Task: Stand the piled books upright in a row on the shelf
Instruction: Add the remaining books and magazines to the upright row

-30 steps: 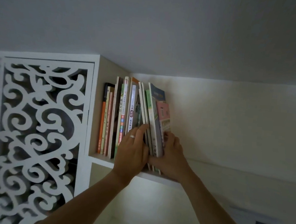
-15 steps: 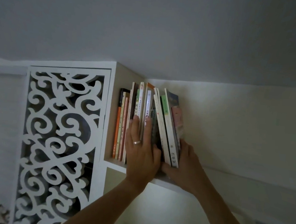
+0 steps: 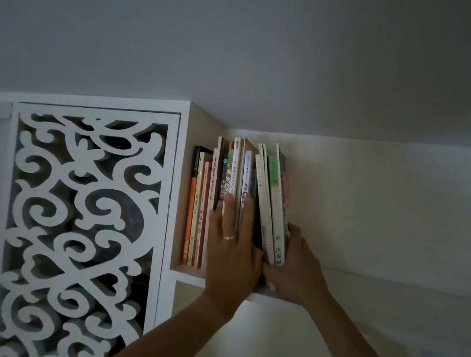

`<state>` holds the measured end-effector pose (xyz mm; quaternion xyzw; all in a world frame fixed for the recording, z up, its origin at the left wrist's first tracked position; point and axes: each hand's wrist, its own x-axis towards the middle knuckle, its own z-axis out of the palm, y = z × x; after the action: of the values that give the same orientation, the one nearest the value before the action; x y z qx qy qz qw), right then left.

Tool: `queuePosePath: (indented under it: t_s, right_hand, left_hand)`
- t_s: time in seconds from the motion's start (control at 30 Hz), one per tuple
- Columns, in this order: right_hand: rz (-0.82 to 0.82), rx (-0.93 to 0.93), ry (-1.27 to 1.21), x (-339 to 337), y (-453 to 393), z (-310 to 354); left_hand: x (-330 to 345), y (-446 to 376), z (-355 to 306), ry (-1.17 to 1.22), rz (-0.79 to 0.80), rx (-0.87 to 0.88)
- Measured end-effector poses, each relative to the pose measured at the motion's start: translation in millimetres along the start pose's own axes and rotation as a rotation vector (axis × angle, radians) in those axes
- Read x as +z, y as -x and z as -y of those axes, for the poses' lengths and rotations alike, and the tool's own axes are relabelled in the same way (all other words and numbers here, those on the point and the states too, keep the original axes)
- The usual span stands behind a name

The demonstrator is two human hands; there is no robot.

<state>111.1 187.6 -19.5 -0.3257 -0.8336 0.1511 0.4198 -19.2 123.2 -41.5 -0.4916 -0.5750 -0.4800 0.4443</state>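
The row of thin paperback books (image 3: 227,206) stands on the white wooden shelf (image 3: 187,277). The left hand (image 3: 231,252) presses flat-fingered against spines; the right hand (image 3: 296,267) apparently grips the leaning outermost books. Only straightening remains.

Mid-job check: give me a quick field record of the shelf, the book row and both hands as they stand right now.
shelf: white board beside a carved lattice panel
books: row standing; the rightmost few lean left
left hand: flat, fingers straight against the spines, ring on one finger
right hand: at the row's right end, against the outermost book
task status: row not yet fully upright
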Motion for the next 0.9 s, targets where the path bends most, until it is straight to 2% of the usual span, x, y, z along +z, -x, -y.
queuePosePath:
  t_s: [0.13, 0.47, 0.63, 0.9]
  right_hand:
    - [-0.004, -0.005, -0.094, 17, -5, 8]
    - [0.143, -0.089, -0.336, -9, 18, 14]
    - [0.139, -0.073, -0.374, -12, 18, 17]
    - [0.174, -0.106, -0.334, -14, 19, 18]
  left_hand:
    - [-5, -6, 25, -0.035, -0.027, 0.095]
    - [-12, -1, 21, 0.155, -0.013, 0.088]
    - [-16, -3, 21, 0.253, 0.037, 0.078]
    - [-19, -1, 13, 0.340, -0.012, 0.013]
